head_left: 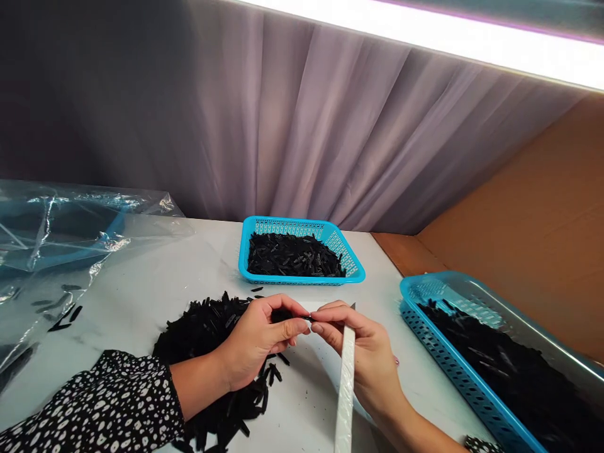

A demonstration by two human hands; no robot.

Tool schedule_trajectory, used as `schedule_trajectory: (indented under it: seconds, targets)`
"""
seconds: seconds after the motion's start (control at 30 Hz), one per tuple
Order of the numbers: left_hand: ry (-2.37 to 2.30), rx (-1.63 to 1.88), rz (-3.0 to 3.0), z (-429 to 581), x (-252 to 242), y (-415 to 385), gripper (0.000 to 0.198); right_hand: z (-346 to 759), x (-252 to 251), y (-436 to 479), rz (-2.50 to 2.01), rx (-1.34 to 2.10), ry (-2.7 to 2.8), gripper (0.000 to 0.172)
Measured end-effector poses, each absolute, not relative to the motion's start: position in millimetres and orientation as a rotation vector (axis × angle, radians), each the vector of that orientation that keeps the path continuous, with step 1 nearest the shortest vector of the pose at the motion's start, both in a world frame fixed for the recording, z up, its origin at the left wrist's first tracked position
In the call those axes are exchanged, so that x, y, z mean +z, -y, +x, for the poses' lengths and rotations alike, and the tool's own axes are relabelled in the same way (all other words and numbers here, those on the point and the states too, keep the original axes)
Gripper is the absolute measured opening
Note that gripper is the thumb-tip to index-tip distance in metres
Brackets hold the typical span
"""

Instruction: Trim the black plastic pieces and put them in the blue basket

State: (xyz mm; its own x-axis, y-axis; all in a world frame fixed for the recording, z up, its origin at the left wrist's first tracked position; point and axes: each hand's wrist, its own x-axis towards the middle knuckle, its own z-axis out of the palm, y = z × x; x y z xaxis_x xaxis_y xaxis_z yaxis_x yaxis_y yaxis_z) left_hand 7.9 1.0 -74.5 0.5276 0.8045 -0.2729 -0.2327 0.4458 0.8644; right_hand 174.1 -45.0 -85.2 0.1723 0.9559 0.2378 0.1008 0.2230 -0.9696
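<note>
The left hand (pixel 257 345) pinches a small black piece (pixel 308 317) above the tabletop (pixel 302 402), near a dark pile (pixel 198 327), while the right hand (pixel 370 355), close at its end, grips a white stick (pixel 345 384) whose bump could knock the piece loose.

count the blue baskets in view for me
2 plain to see: one at the back, near the middle, and one at the right edge, cut off by the frame. A blue shape under the clear plastic at left may be a third.
</note>
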Motion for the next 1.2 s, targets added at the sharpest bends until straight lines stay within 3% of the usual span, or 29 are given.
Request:
schedule_trajectory:
  seconds: [0.37, 0.6, 1.2]
  targets:
    - [-0.756, 0.826, 1.0, 9.3, -78.1, 0.1, 0.018, 172.8, -87.1, 46.5, -1.158, 0.825, 1.232, 0.006]
    - [-0.747, 0.833, 1.049, 8.0, -77.7, 1.5, 0.012, 172.6, -88.4, 48.6, -1.099, 0.623, 1.354, 0.005]
    - [-0.695, 0.841, 1.032, 7.8, -77.3, 1.9, 0.015, 172.8, -88.1, 50.0, -1.02, 0.488, 1.458, 0.011]
